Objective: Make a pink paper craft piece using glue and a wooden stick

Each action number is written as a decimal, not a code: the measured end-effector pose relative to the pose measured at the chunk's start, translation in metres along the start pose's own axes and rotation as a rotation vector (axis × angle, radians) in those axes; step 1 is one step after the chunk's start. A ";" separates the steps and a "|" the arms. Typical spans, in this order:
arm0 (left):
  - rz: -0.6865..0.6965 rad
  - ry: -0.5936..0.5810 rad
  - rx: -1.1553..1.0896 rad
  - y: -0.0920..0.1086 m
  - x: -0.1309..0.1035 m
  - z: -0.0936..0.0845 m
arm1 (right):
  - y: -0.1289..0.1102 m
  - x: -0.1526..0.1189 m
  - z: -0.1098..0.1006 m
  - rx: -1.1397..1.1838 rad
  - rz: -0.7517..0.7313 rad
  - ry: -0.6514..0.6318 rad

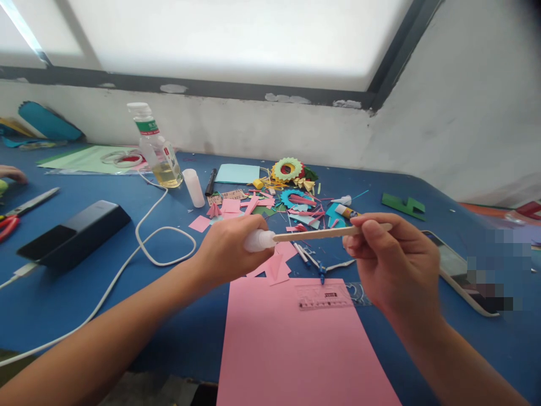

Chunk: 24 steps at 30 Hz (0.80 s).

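My left hand (228,242) is wrapped round a small white bottle (258,241), its nozzle pointing right. In my right hand (397,265), a flat wooden stick (316,233) is pinched between thumb and fingers. The stick's left end meets the nozzle tip; whether anything is on it I cannot tell. Below both hands lies a pink paper sheet (296,349), with a clear ruler (325,296) across its top edge. Pink paper pieces (276,268) and a drawing compass (323,269) lie just beyond the sheet.
Behind are paper scraps, a toothed paper ring (276,169) and a drink bottle (163,158). A white cable (139,237) loops beside a dark power bank (76,231). Red-handled scissors (29,206) and another person's hand (12,173) are left; a phone (459,270) is right.
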<state>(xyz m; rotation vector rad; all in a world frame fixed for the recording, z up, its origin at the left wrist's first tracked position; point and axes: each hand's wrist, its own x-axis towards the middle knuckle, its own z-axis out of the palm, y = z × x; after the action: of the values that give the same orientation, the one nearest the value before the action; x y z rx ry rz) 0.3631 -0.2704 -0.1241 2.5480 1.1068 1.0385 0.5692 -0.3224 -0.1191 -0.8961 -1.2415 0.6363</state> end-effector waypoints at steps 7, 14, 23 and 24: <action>0.009 0.005 0.004 0.000 -0.001 0.000 | -0.001 0.000 0.000 -0.017 -0.006 0.004; 0.006 0.005 0.008 0.000 0.000 0.000 | 0.000 -0.001 -0.001 -0.027 0.006 -0.008; -0.005 -0.006 0.023 0.001 0.000 0.001 | -0.003 -0.002 0.000 -0.063 -0.010 -0.029; -0.002 -0.008 0.025 0.001 -0.001 0.001 | -0.003 -0.003 0.001 -0.067 -0.010 -0.038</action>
<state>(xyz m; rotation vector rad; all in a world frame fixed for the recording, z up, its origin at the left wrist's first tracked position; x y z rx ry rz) 0.3640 -0.2711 -0.1250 2.5676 1.1270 1.0192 0.5678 -0.3261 -0.1177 -0.9365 -1.3070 0.6090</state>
